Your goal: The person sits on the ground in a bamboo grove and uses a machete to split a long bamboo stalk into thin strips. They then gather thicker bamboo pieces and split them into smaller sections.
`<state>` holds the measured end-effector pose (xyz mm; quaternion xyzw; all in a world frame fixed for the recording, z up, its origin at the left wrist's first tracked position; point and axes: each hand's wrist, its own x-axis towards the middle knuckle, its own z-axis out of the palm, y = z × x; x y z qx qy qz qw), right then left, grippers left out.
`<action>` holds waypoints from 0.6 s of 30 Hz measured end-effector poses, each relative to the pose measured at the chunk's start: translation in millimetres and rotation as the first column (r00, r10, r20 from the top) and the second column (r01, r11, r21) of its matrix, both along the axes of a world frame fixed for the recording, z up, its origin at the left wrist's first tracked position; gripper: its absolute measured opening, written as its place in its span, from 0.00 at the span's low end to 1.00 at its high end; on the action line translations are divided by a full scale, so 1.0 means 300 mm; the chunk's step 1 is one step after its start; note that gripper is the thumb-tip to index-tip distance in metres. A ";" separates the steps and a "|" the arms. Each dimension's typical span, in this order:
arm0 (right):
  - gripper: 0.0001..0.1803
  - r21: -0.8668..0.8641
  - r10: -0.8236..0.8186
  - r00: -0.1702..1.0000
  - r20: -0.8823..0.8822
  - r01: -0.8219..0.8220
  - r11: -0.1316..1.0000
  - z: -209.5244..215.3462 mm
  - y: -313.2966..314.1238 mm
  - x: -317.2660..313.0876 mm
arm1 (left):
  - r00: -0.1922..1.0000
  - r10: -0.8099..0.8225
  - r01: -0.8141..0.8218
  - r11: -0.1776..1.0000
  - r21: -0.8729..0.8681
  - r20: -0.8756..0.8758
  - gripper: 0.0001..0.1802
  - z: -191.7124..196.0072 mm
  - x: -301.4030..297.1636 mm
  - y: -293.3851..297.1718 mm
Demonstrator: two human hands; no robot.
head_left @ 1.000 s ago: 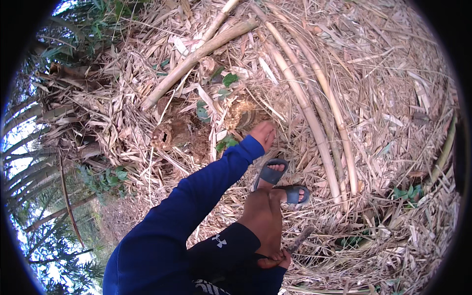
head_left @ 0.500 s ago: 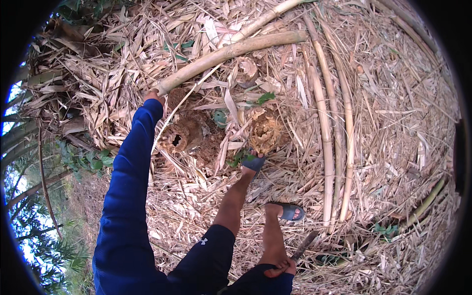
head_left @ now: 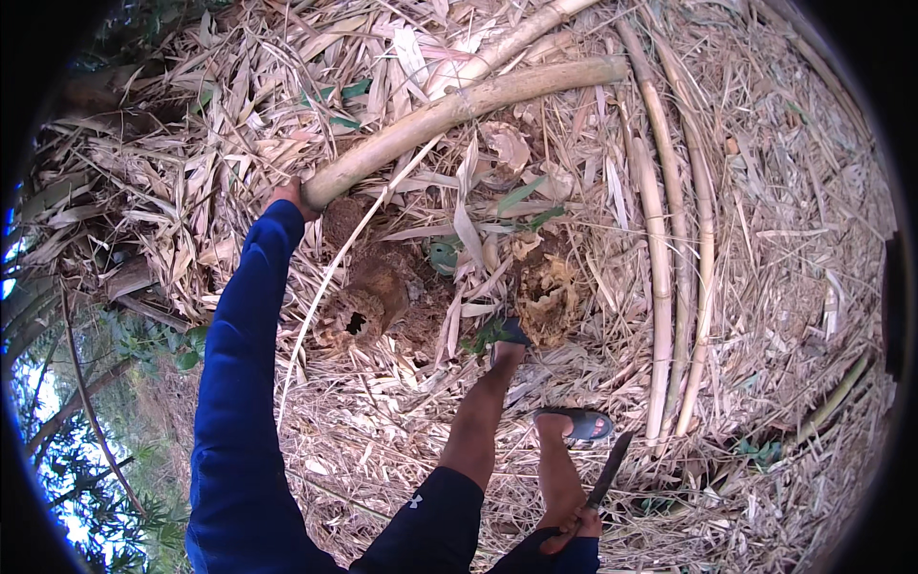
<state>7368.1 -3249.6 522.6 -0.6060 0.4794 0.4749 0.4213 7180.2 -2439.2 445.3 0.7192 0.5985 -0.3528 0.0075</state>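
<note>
Here, my left hand [head_left: 287,196] at upper left of frame, closed around the cut end of a bamboo pole [head_left: 459,110] running toward upper centre, right hand [head_left: 579,524] at bottom centre gripping a knife [head_left: 608,469], hollow stump [head_left: 368,308] mid-frame, sandal [head_left: 579,423] beside the blade.

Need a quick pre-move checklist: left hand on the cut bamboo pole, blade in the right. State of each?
1. Left hand on the butt end of the thick bamboo pole: ok, it touches the cut end; how far the fingers close around it cannot be seen.
2. Right hand gripping the long knife: ok, fist closed on the handle.
3. Blade clear of legs: not ok, it points up close beside the sandalled foot.
4. Pole free to move: cannot tell, dry leaf litter covers parts of it.
5. Footing: cannot tell, the other foot stands between the rotted stumps.
</note>
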 end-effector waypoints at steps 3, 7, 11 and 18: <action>0.09 -0.045 -0.061 0.998 0.018 0.062 0.997 0.027 -0.017 -0.008 | 0.982 -0.185 0.189 0.956 -0.223 0.039 0.45 0.162 0.132 -0.035; 0.11 0.064 -0.266 0.963 -0.034 0.268 0.961 0.012 -0.130 -0.060 | 0.993 0.006 0.060 0.835 -0.548 0.116 0.47 0.405 0.260 -0.150; 0.13 0.110 -0.266 0.963 -0.053 0.270 0.957 -0.015 -0.190 -0.120 | 0.914 0.187 0.133 0.700 -0.702 0.360 0.40 0.556 0.391 -0.411; 0.12 0.087 -0.369 0.929 -0.001 0.368 0.926 0.006 -0.275 -0.151 | 0.366 0.920 -0.033 0.162 -0.986 0.139 0.26 0.372 0.806 -1.446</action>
